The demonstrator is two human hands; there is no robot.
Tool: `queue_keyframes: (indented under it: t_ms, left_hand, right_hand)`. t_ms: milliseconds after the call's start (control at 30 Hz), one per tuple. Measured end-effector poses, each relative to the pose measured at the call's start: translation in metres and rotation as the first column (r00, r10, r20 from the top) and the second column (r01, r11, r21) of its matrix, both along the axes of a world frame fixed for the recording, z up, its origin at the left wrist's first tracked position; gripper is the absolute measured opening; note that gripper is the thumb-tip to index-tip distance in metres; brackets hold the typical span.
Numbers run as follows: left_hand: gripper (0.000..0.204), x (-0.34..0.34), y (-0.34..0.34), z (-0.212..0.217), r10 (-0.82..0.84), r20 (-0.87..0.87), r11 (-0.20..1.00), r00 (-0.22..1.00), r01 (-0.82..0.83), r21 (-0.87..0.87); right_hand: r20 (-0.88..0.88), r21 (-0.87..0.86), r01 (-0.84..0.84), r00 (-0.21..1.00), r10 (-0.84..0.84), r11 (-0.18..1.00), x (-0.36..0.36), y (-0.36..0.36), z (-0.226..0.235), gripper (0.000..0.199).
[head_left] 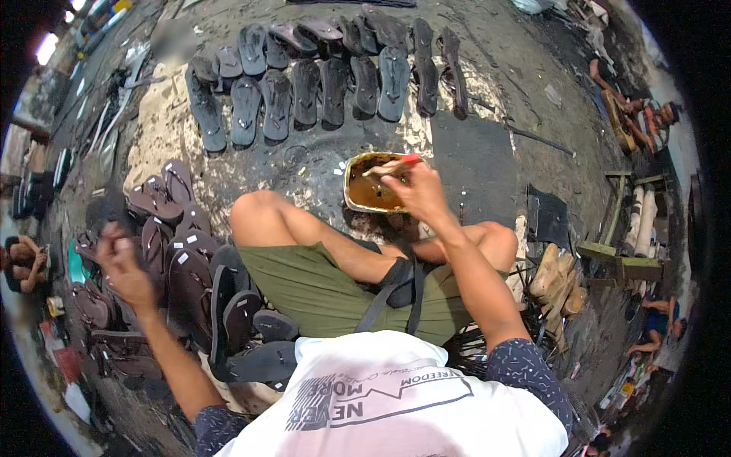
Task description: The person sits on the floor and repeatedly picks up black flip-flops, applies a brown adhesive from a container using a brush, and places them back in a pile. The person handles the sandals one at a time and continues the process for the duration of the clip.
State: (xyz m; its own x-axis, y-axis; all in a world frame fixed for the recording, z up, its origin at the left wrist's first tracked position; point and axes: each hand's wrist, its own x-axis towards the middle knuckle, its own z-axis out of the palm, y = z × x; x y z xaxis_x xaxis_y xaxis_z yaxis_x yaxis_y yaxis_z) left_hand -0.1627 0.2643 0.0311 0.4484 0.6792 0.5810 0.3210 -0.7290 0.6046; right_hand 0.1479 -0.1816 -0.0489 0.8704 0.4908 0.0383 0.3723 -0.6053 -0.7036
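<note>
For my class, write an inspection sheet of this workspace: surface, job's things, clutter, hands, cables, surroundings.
Surface: stained ground, dark mat.
Job's things: sandals in rows ahead; container of brown liquid; pale stick-like tool, red part.
Clutter: more sandals crowded at left; wooden pieces at right.
Hands: right hand holds the tool over the container; left hand blurred near left-side sandals, grip unclear.
Cables: none identifiable.
Surroundings: people at both sides; wooden bench at right.

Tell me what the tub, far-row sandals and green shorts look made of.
Tub: probably plastic, stained; thin pale rim, though metal isn't ruled out. Far-row sandals: likely rubber or foam, matte; dull, even soles. Green shorts: matte cloth; soft folds.
</note>
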Motion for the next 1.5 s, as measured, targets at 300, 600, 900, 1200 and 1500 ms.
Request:
queue_keyframes:
  t_ms: [300,600,900,1200,1500]
  left_hand:
    - [0.052,0.076,-0.148,-0.040,-0.304,-0.609,0.929,0.733,0.371,-0.017]
    - [0.057,0.150,-0.221,-0.038,-0.286,0.579,-0.074,0.763,0.585,-0.808]
    - [0.053,0.168,-0.279,-0.046,-0.114,0.799,-0.493,0.591,0.664,-0.562]
    - [0.058,0.157,-0.291,-0.038,-0.147,0.797,-0.358,0.585,0.720,-0.594]
    - [0.059,0.171,-0.274,-0.032,-0.160,0.897,-0.428,0.413,0.789,-0.440]
  right_hand:
    - [0.235,0.105,-0.089,0.970,0.062,0.991,0.037,-0.045,-0.005,0.016]
    - [-0.397,0.736,0.370,0.914,-0.081,0.567,0.012,-0.014,0.079,0.025]
    - [0.018,0.760,-0.043,0.999,0.045,0.648,-0.050,0.027,0.058,0.023]
    - [-0.019,0.805,0.138,0.978,-0.206,0.577,-0.023,0.026,0.059,0.034]
    - [0.352,0.665,-0.249,0.936,-0.001,0.704,0.015,0.031,0.085,0.025]
